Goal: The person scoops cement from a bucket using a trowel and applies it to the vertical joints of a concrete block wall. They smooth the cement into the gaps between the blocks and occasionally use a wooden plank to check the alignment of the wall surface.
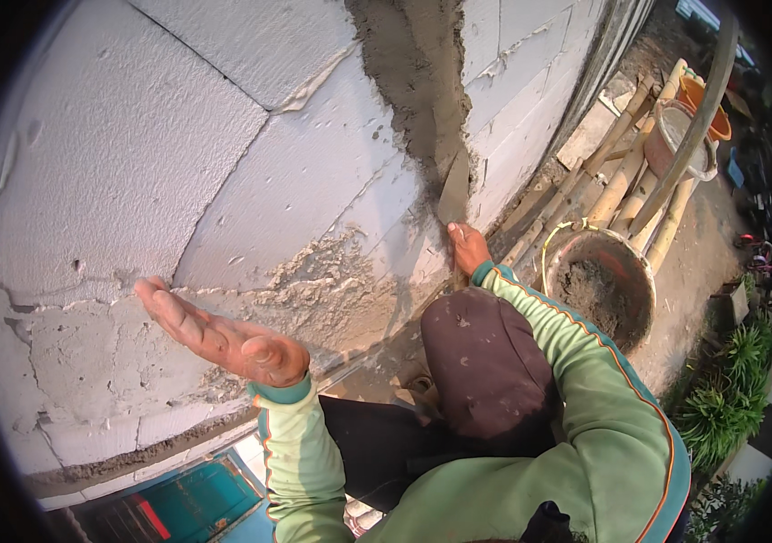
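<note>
My right hand (468, 247) grips a trowel (455, 188), its pointed blade lying at the lower end of a wet grey mortar strip (417, 86) on the wall. Fingers hide most of the handle. My left hand (223, 337) holds nothing; it is raised beside the lower wall, palm turned up and fingers stretched out. The wall of pale blocks (123, 154) has thin dark joints and rough mortar smears (322, 281) low down. Right of my right sleeve, a bucket (603, 290) contains grey mortar.
A dark brown cap (485, 362) covers the lower middle of the view. Bamboo poles (621, 181) lie along the wall's right side, with a second bucket (682, 136) and an orange bucket (716, 113) by them. Green plants (729, 389) grow at the right. A teal panel (209, 498) shows lower left.
</note>
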The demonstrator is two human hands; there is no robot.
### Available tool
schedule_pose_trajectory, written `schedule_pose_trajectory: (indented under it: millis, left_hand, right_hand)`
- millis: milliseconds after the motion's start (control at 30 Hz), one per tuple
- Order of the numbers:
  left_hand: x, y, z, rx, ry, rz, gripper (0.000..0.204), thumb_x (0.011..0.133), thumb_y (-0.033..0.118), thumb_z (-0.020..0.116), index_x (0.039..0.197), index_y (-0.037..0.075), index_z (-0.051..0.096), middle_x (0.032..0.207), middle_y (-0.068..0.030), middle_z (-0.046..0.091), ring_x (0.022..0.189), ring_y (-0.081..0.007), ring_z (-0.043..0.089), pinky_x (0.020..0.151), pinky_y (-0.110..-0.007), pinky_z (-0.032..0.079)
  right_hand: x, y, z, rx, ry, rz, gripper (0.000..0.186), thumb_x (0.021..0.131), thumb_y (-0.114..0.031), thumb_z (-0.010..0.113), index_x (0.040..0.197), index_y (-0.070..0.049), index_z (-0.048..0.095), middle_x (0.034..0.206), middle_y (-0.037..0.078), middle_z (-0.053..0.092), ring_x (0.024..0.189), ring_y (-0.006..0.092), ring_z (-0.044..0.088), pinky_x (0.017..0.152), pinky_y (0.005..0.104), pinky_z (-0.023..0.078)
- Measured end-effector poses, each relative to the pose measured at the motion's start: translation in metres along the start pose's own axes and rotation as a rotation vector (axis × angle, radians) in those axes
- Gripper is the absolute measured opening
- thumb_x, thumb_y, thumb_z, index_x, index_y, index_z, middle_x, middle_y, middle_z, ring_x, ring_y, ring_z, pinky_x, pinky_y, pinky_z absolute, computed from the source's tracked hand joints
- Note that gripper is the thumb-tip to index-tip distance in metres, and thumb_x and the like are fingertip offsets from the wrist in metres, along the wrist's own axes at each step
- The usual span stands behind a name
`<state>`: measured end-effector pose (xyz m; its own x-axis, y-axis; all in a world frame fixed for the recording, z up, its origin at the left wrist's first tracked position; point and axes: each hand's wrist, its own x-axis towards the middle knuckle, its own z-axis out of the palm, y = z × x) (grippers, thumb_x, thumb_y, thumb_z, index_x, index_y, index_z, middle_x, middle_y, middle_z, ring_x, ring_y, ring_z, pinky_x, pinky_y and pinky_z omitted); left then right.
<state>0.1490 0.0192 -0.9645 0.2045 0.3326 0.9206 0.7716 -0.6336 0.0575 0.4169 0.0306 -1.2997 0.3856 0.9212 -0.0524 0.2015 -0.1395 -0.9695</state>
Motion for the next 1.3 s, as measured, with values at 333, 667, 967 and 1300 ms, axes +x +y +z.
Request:
schedule_pose_trajectory:
  millis: [333,667,967,1300]
  left_hand:
    - [0.001,-0.005,0.010,0.080,-0.019,-0.026,0.084,0.103,0.063,0.027,0.155,-0.004,0.026,0.161,-0.0272,0.026,0.151,-0.0421,0.023,0.125,-0.056,0.017]
    - [0.001,-0.007,0.003,0.113,-0.053,-0.029,0.085,0.103,0.063,0.026,0.155,-0.004,0.025,0.161,-0.0265,0.025,0.151,-0.0426,0.022,0.124,-0.057,0.017]
    - [-0.003,-0.009,0.000,0.114,-0.070,-0.062,0.085,0.103,0.063,0.028,0.155,-0.004,0.025,0.161,-0.0284,0.024,0.152,-0.0441,0.020,0.123,-0.057,0.016]
    - [-0.006,-0.011,0.005,-0.004,-0.072,-0.092,0.092,0.098,0.067,0.041,0.158,-0.001,0.022,0.161,-0.0313,0.020,0.151,-0.0486,0.018,0.120,-0.063,0.015]
  right_hand:
    - [0.016,0.059,0.010,0.182,-0.058,0.195,0.041,0.105,-0.044,0.053,0.094,-0.005,0.058,0.065,0.001,0.048,0.057,0.0128,0.052,0.051,0.0339,0.046]
    - [0.006,-0.032,0.013,-0.099,-0.069,0.280,0.055,0.105,-0.049,0.049,0.116,0.004,0.062,0.085,0.023,0.066,0.083,0.0333,0.067,0.073,0.0493,0.049]
    - [0.046,-0.106,0.002,0.462,-0.037,-0.022,0.044,0.106,-0.046,0.051,0.101,-0.002,0.056,0.069,0.004,0.051,0.056,0.0150,0.054,0.052,0.0321,0.048]
    - [0.059,-0.220,-0.043,0.431,-0.080,-0.164,0.049,0.106,-0.048,0.050,0.087,-0.004,0.052,0.065,0.004,0.050,0.051,0.0162,0.054,0.047,0.0318,0.046]
